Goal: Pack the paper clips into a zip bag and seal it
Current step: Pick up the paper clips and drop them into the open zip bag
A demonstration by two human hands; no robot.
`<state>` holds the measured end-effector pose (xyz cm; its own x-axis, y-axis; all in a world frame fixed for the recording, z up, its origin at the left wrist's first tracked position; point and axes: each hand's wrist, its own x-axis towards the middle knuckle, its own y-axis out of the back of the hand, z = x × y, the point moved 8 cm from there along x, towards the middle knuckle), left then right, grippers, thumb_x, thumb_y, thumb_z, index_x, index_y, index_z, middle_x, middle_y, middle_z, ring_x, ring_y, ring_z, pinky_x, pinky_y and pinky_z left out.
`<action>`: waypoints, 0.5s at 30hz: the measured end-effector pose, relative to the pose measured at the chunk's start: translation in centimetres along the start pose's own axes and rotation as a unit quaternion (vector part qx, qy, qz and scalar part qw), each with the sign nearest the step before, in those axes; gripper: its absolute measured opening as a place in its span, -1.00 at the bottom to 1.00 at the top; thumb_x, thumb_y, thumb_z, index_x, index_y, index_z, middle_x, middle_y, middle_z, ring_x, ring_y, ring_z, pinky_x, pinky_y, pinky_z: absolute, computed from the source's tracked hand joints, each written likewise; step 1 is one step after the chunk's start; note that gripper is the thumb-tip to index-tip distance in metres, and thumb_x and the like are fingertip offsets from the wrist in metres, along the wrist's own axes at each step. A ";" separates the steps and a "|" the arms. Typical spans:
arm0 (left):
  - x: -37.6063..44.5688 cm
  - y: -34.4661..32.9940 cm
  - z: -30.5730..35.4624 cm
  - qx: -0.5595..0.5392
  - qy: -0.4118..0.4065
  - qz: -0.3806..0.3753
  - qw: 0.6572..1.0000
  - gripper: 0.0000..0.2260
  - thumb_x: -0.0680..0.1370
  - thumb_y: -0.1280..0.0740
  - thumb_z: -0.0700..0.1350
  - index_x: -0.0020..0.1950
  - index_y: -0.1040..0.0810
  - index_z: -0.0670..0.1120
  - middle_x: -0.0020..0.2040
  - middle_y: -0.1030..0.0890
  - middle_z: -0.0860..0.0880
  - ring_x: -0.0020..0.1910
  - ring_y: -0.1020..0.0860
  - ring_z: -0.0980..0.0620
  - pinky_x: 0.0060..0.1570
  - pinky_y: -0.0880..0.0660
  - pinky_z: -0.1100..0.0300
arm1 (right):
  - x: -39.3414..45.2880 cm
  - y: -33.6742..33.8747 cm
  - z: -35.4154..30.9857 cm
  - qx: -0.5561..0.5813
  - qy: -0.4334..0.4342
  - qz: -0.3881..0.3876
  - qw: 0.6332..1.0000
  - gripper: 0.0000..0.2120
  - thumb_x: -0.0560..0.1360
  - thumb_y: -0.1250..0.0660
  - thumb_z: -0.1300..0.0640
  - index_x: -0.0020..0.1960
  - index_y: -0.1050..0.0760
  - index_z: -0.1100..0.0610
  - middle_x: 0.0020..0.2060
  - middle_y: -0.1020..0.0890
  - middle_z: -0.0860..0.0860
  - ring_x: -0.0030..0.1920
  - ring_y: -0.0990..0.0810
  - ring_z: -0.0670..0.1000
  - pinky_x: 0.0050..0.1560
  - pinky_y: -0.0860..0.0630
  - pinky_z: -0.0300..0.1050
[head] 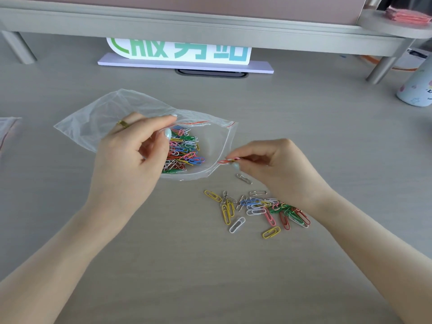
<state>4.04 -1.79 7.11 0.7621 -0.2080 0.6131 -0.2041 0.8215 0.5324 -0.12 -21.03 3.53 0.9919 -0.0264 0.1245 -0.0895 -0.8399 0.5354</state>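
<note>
A clear zip bag point(93, 118) with a red seal line lies on the grey desk, its mouth facing right and held open. Inside it sits a heap of coloured paper clips point(184, 150). My left hand point(131, 157) pinches the upper lip of the bag's mouth. My right hand point(278, 164) pinches a few clips, one of them red point(228, 160), right at the mouth's edge. A loose pile of coloured paper clips point(257, 209) lies on the desk below my right hand, with one silver clip point(244, 178) apart from it.
A raised grey shelf point(210, 19) runs along the back, with a white and green sign point(184, 54) under it. A pale bottle point(416, 87) stands at the right edge. Another zip bag point(7, 129) lies at the left edge.
</note>
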 end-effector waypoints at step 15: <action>0.3 0.8 0.0 0.000 -0.002 0.018 1.000 -0.74 0.51 -0.24 -0.23 0.17 -0.57 -0.12 -0.23 -0.43 0.03 -0.24 -0.44 0.19 -0.26 -0.31 0.44 | 10.1 -7.7 -3.2 -0.140 0.094 -0.006 0.986 -0.75 0.44 -0.18 0.35 -0.06 -0.63 0.23 -0.46 -0.51 -0.01 -0.42 -0.37 -0.04 -0.31 -0.40 -0.14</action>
<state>4.10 -1.24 7.75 0.7523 -0.1798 0.6338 -0.2318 0.8282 0.5102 10.27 -13.09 3.39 0.9611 0.1057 0.2551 -0.1252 -0.6567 0.7437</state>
